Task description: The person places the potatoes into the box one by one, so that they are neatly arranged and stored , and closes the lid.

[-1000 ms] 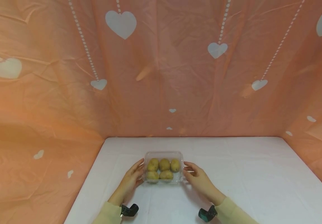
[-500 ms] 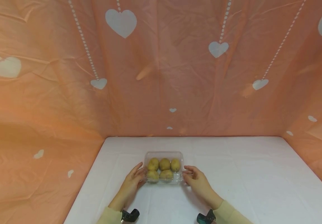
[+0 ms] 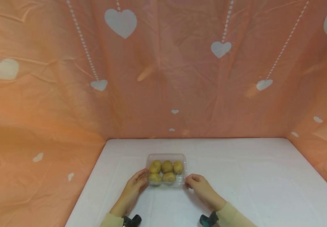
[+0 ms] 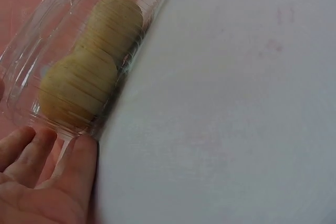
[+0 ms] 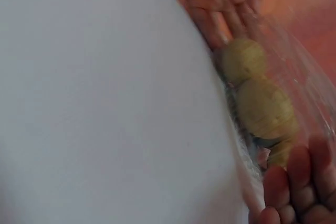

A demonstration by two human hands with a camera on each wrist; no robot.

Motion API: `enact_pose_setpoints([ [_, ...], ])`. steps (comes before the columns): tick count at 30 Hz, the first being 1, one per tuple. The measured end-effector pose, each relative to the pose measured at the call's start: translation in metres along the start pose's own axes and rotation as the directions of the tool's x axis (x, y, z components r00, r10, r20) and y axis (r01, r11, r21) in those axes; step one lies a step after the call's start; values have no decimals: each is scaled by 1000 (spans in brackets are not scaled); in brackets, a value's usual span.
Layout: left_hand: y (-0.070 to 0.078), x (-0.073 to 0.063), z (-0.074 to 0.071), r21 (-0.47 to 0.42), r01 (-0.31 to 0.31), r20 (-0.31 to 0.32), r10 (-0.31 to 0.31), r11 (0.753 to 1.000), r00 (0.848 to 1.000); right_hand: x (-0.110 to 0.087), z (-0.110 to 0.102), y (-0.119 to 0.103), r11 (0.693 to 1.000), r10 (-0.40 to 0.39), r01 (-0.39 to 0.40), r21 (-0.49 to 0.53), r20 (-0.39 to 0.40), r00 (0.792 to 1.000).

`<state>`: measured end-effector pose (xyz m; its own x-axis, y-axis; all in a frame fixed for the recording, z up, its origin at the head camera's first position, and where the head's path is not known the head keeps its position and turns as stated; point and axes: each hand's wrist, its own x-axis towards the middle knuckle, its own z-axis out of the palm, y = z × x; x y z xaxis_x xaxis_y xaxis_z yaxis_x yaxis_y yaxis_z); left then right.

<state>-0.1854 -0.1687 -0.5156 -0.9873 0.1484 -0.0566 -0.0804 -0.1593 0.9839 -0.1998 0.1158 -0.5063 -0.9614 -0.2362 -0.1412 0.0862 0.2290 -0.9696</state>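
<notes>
A clear plastic box [image 3: 166, 156] with several potatoes [image 3: 167, 166] inside stands on the white table, the potatoes in two rows. My left hand [image 3: 135, 184] lies along its left side, fingers loosely extended and fingertips against the plastic near the front corner. In the left wrist view, the thumb and fingers [image 4: 39, 156] meet the end of the box, below a potato [image 4: 79, 87]. At the front right corner my right hand [image 3: 204, 189] pinches the box edge between thumb and index finger. Its other fingers [image 5: 299, 177] are curled beside the box in the right wrist view.
The white table [image 3: 251, 176] spreads around the box. An orange curtain [image 3: 163, 78] with white hearts rises behind it and along both sides. Black wrist cameras [image 3: 132, 220] sit at the sleeve ends.
Both hands have slid toward the near corners of the box. My right fingers, earlier spread along the side, have drawn together at the corner. The box has stayed in place.
</notes>
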Motion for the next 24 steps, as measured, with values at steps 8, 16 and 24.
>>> enact_pose_setpoints([
  [8,-7,2,-3,-5,52,45,-52,999,998,2,0,6,999,10,-12,45,47,999],
  [16,-9,3,-4,6,47,87,-47,999,995,1,0,6,998,9,-11,66,35,999],
  [24,-9,2,-4,11,45,63,-46,999,997,2,4,5,995,22,-23,96,14,1000],
])
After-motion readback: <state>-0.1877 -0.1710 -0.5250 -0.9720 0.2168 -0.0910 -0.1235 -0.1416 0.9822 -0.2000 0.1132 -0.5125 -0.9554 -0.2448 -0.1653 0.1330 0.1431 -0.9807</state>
